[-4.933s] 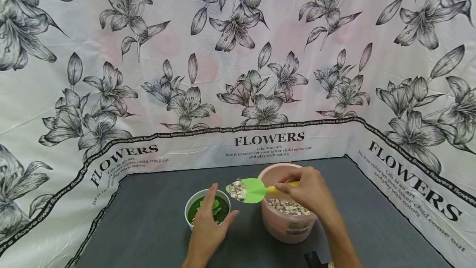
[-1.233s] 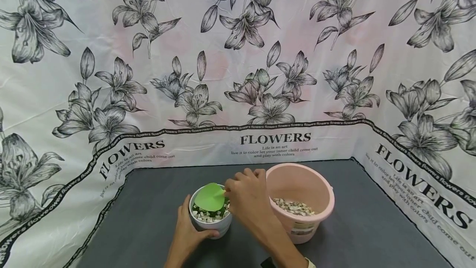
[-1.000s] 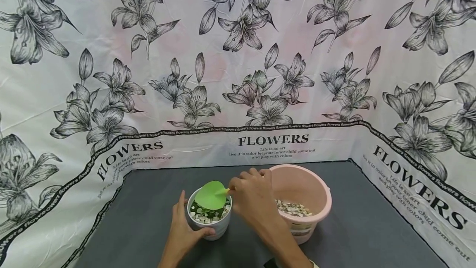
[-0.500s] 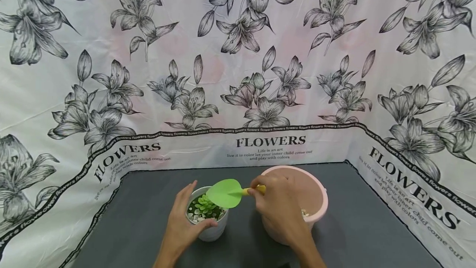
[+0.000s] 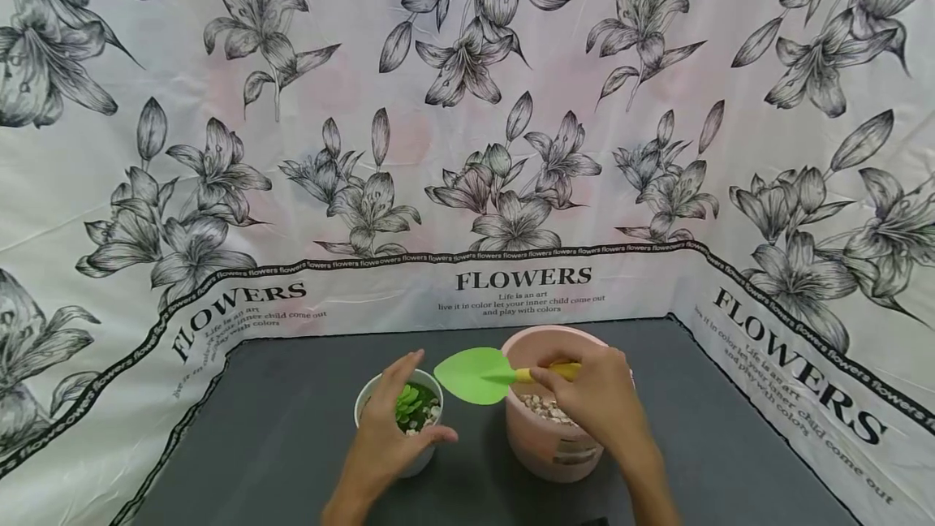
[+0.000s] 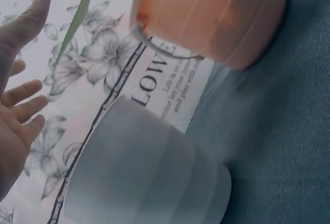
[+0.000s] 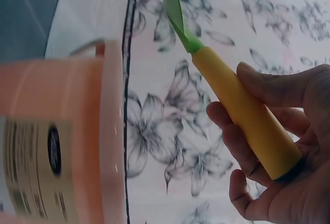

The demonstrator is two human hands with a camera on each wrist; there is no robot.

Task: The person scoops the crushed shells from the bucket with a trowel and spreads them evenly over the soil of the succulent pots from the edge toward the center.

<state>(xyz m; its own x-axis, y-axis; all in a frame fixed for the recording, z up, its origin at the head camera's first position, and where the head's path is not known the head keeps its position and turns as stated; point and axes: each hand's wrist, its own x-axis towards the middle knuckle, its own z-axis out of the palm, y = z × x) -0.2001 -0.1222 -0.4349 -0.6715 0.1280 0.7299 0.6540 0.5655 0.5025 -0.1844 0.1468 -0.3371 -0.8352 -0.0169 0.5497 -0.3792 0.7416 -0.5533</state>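
My right hand grips the yellow handle of a small hand trowel. Its green, leaf-shaped blade points left and looks bare, between the pot and the pink bucket. In the right wrist view, thumb and fingers wrap the trowel handle. My left hand, thumb and fingers spread, hovers beside and above a white pot. The left wrist view shows it apart from the pot. A green succulent sits in the pot with pale pebbles around it, partly hidden by my left hand.
More pebbles lie inside the bucket, whose handle hangs at its side. A dark grey cloth covers the table. A flower-printed sheet walls off the back and sides. A small black object shows at the bottom edge.
The trowel has swung right, from above the pot to the bucket's near left. My left hand has let go of the pot and lifted. More pebbles surround the succulent than at first.
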